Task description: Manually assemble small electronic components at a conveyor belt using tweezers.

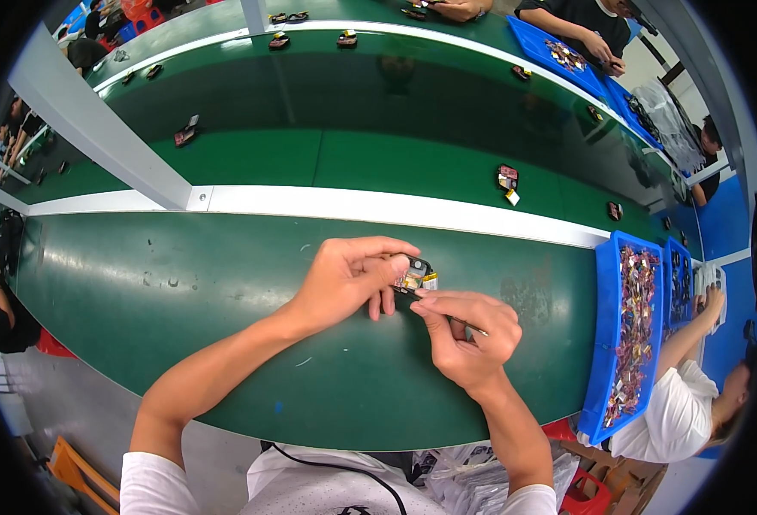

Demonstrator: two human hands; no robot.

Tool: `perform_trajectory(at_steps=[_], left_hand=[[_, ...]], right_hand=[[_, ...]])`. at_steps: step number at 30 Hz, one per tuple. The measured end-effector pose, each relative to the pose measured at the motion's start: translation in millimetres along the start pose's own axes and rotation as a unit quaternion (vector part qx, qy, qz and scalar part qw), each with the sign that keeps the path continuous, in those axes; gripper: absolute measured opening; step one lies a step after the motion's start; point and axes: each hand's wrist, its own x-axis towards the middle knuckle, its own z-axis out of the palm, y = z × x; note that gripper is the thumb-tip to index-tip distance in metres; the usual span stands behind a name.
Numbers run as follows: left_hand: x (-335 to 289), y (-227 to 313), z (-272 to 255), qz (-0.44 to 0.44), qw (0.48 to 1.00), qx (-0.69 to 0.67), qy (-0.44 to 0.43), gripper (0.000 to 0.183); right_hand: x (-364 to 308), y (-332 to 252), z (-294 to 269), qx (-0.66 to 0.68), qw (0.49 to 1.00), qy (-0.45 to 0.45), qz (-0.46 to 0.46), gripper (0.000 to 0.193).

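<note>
Above the green bench, a small black electronic device (pixel 414 268) with an exposed circuit board is held between the thumb and fingers of my left hand (pixel 348 276). A small silver and yellow battery-like piece (pixel 431 281) sticks out at its right side. My right hand (pixel 474 333) is closed in a pinch around a thin, slim tool (pixel 479 331), whose end shows past the fingers. The tool's tip is at the device's lower edge, and my fingers partly hide it. Whether the tip touches the board, I cannot tell.
A blue tray (pixel 603 343) of small wired parts stands at the bench's right end, another blue tray (pixel 678 283) beyond it. Past a white rail (pixel 395 210), a green conveyor belt (pixel 327 154) carries several similar devices (pixel 507 178). A white post (pixel 104 129) rises at left. Co-workers sit around.
</note>
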Motion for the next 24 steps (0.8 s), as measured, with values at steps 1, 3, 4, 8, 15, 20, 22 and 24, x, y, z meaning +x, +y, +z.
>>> perform_trajectory(at_steps=[1,3,4,8,15,20,22,24], left_hand=[[-1,-1,1,0.025,0.999,0.017,-0.011,0.028],[-3,-1,3,0.050,0.998,0.034,-0.024,0.030],[-3,0,3,0.045,0.998,0.046,-0.018,0.031],[-5,-1,6,0.046,0.996,0.072,0.010,0.032],[-4,-6,3,0.034,0.997,0.063,0.024,0.027],[-2,-8,8,0.038,0.996,0.067,0.054,0.019],[-2,-6,10,0.033,0.994,0.084,0.060,0.019],[2,-2,14,0.031,0.992,0.103,0.062,0.018]], right_hand=[[0,-1,0,-0.013,1.000,-0.002,-0.002,0.015],[-1,0,0,-0.027,1.000,-0.002,-0.003,0.016],[-2,1,0,-0.029,0.999,0.004,-0.015,0.016],[-5,7,3,-0.039,0.998,0.010,-0.042,0.019],[-6,5,4,-0.087,0.993,-0.027,-0.070,0.025],[-6,5,6,-0.097,0.990,-0.022,-0.098,0.027],[-7,6,7,-0.095,0.990,-0.018,-0.098,0.026],[-7,9,7,-0.098,0.990,-0.011,-0.099,0.025]])
